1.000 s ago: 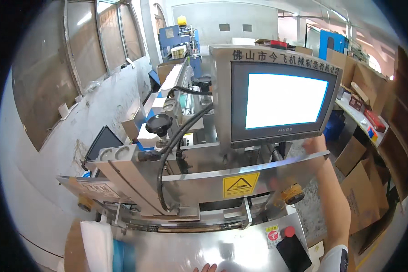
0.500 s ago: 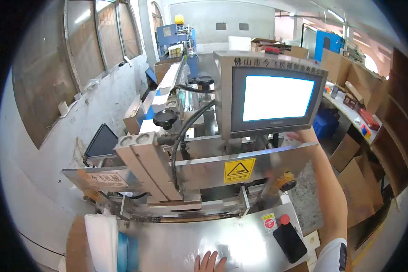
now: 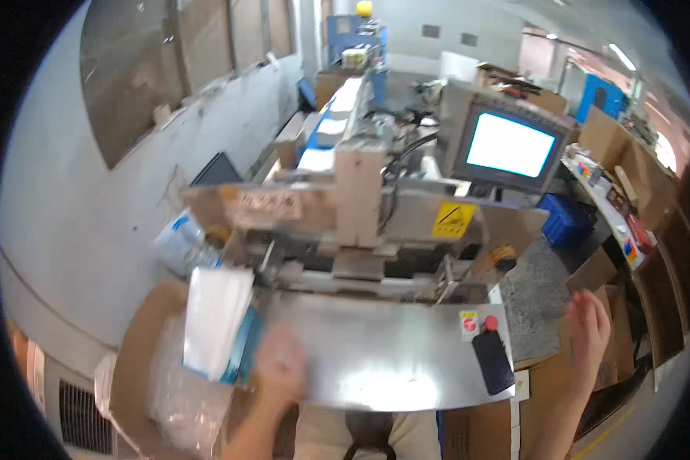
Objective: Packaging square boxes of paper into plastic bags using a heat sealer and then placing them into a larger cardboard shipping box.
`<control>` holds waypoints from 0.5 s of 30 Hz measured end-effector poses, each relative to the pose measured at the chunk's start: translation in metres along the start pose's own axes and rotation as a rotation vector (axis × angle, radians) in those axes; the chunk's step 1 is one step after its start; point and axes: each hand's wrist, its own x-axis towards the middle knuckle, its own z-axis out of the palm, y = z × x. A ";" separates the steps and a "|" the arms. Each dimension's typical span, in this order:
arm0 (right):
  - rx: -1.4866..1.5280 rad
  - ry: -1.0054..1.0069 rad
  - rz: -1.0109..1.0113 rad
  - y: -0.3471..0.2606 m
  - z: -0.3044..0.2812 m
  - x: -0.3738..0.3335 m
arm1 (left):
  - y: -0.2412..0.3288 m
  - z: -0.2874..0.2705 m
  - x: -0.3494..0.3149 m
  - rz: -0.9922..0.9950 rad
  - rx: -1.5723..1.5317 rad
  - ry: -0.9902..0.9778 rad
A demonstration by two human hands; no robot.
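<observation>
My left hand (image 3: 280, 359) is smeared by motion over the left part of the steel worktop (image 3: 360, 337). It is nearest to a stack of white sheets or bags (image 3: 216, 318), which lies on a blue tray-like piece (image 3: 245, 349). Whether its fingers hold anything cannot be made out. To the right of the worktop, my right hand (image 3: 588, 326) is raised with loosely bent fingers and nothing visible in it. A black phone (image 3: 494, 362) rests on the worktop's right end, below a red button (image 3: 491, 323).
A machine with a steel crossbar (image 3: 414, 211) spans the worktop's far side, and a lit monitor (image 3: 510, 149) stands behind it. Crumpled clear plastic (image 3: 188, 391) fills a cardboard box (image 3: 134, 383) at the left. Cardboard and a blue crate (image 3: 566, 220) are on the right.
My right hand has come back from beside the monitor to the worktop's right. My left hand has moved left towards the white stack. The head view has shifted, showing more of the near side.
</observation>
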 end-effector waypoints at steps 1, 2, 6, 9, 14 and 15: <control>0.010 0.025 -0.004 0.009 -0.021 -0.031 | -0.026 -0.020 0.015 -0.299 0.036 0.126; 0.014 0.058 -0.013 0.017 -0.039 -0.059 | -0.033 -0.037 0.043 -0.169 0.162 0.331; 0.039 -0.010 0.296 0.026 -0.019 -0.154 | -0.148 -0.097 0.057 -0.143 0.795 0.350; -0.003 -0.021 0.334 0.041 0.002 -0.189 | -0.176 -0.117 0.058 -0.413 0.420 0.012; 0.061 -0.103 0.421 0.037 0.020 -0.213 | -0.199 -0.137 0.062 -0.405 0.520 0.132; 0.043 -0.128 0.417 0.034 0.025 -0.214 | -0.196 -0.141 0.063 -0.360 0.589 0.138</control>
